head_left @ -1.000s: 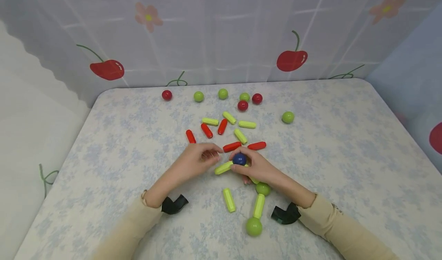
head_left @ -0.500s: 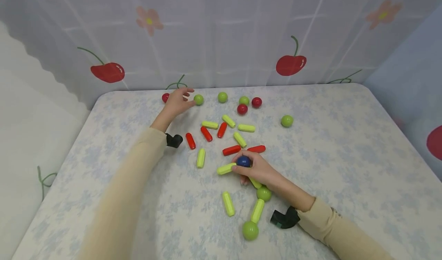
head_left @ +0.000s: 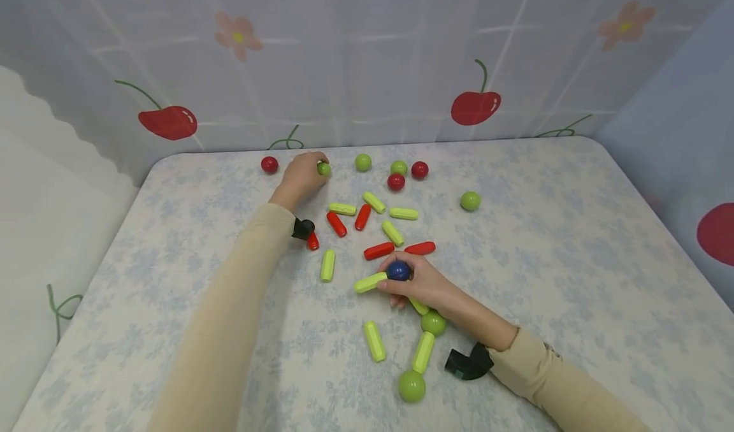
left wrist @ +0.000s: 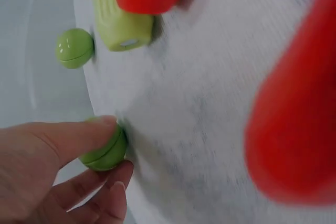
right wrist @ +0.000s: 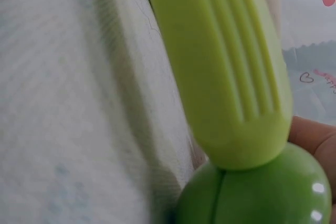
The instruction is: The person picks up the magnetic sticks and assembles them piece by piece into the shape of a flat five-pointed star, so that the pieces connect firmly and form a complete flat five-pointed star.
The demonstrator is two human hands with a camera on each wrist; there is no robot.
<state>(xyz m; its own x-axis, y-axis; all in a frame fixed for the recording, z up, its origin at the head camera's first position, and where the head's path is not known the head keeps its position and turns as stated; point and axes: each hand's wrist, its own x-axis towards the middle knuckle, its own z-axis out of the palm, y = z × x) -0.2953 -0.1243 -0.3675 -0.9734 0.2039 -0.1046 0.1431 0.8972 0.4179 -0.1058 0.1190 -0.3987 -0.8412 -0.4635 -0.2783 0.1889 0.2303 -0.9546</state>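
Far back on the table, my left hand pinches a green ball between thumb and fingers. The left wrist view shows the ball close to the table's edge. In the middle, my right hand holds a blue ball with a yellow-green rod pointing left from it. Another yellow-green rod runs from under that hand to a green ball. From there a further rod leads to a second green ball nearer me. My palm hides part of this chain.
Loose red rods and yellow-green rods lie across the table's middle. One yellow-green rod is left of the chain. Red balls and green balls stand farther back. A curtain hangs behind the table.
My left hand has moved from beside the right hand to the back and taken hold of a green ball. A yellow-green rod it was covering now shows. My right hand stays nearly in place.
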